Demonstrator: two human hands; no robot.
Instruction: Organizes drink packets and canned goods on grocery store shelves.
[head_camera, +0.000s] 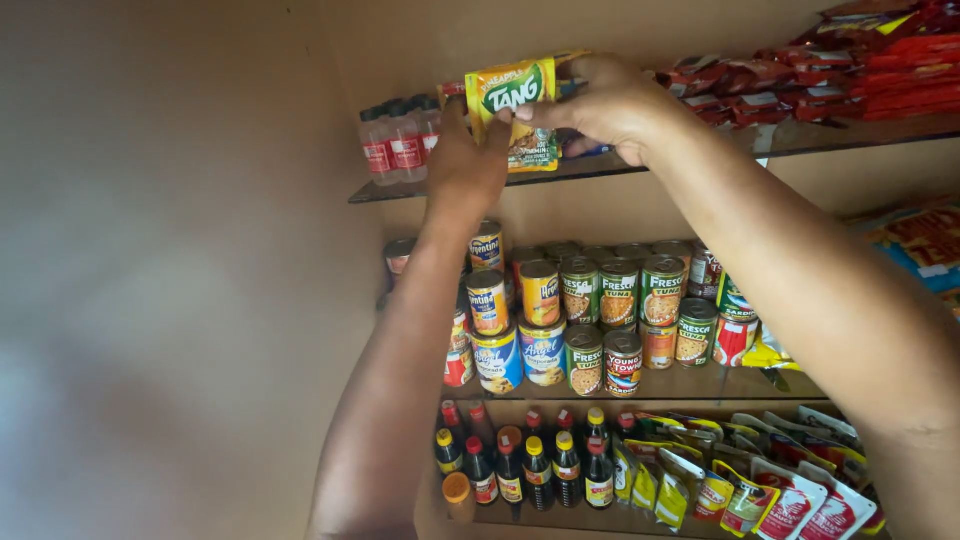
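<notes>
**A:** From the head view, where is the sachet (512, 112) and how does it lie?

**B:** It is up at the front edge of the top shelf (600, 168), held upright between both hands, its long axis roughly vertical and its yellow and green face turned toward the camera. Its lower end sits about level with the shelf edge; whether it touches the glass I cannot tell.

**A:** Which hand is nearer?

**B:** Both are on it. The left hand (462, 165) comes up from below and to the left, so the sachet lies just up and to the right of it. The right hand (610, 105) reaches in from the right, so the sachet lies to its left.

**A:** And the fingers?

**B:** The right fingers (548, 112) are narrowed into a pinch on the sachet's right edge. The left ones are closed around its left side, seen mostly from the back of the hand, so how tight the grip is I cannot judge.

**A:** What surrounds it?

**B:** Small clear bottles (398, 142) stand just left of the left hand on the same shelf. Red packets (800, 88) lie well to the right. One shelf down are stacked cans (600, 310), and below those dark sauce bottles (530, 465) beside pouches (760, 480).
</notes>
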